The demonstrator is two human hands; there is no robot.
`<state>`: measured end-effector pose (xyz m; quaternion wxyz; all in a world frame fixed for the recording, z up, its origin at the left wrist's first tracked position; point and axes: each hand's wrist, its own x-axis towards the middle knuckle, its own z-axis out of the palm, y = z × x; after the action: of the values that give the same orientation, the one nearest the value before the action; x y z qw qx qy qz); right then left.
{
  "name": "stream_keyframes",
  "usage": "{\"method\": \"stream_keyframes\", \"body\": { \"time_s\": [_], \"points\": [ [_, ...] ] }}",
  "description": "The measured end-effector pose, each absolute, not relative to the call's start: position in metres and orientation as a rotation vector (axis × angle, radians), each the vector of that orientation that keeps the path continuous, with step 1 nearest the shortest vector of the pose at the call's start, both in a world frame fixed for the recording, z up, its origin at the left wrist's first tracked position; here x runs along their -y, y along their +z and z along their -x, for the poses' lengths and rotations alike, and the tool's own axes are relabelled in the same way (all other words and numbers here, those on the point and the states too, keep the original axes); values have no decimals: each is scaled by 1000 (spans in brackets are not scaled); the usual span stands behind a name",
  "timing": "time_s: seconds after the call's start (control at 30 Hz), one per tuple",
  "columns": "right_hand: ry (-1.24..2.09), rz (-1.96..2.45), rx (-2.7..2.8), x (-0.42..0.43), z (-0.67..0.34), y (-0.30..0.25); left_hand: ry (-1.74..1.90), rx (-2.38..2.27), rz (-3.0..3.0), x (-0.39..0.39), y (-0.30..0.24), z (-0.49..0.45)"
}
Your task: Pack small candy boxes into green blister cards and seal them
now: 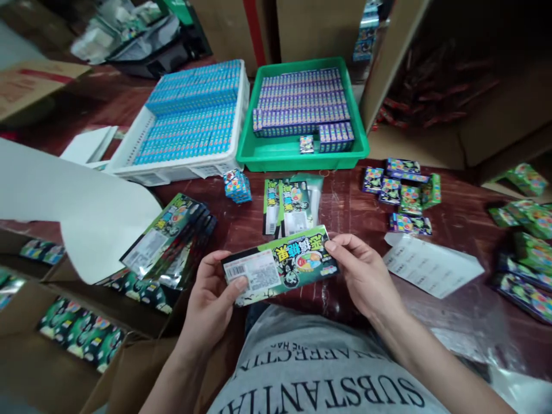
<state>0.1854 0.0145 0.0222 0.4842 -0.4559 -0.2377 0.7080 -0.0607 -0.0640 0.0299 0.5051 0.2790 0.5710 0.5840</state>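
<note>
Between my two hands is a flat black and green printed candy packet (280, 265), tilted, its printed side with a barcode label facing up. My left hand (215, 293) pinches its left end, thumb on top near the barcode. At the upper right corner, my right hand (357, 270) grips the packet between thumb and fingers. Just beyond it on the table lie similar flat packets (295, 201), partly overlapping, with clear plastic beside them. A stack of like packets (166, 236) rests to the left, above an open carton.
A white crate (146, 169) of small blue boxes and a green tray (276, 161) of small purple boxes stand at the back. Loose small boxes (401, 190) and a white label sheet (431, 264) lie right. Open cartons (129, 368) sit at lower left.
</note>
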Motion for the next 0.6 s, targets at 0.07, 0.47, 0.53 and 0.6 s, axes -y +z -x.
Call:
{"method": "stream_keyframes", "body": {
  "time_s": [0.07, 0.47, 0.53, 0.6],
  "points": [
    [1809, 1099, 557, -16, -180, 22, 1436, -1359, -577, 78, 27, 69],
    [1782, 862, 1853, -58, -137, 19, 1522, -1392, -37, 128, -9, 110],
    [1155, 946, 2283, -72, -150, 5, 1636, -1505, 13, 124, -14, 115],
    [769, 941, 2612, -79, -168, -9, 1729, -1575, 22, 117, -19, 118]
  ]
}}
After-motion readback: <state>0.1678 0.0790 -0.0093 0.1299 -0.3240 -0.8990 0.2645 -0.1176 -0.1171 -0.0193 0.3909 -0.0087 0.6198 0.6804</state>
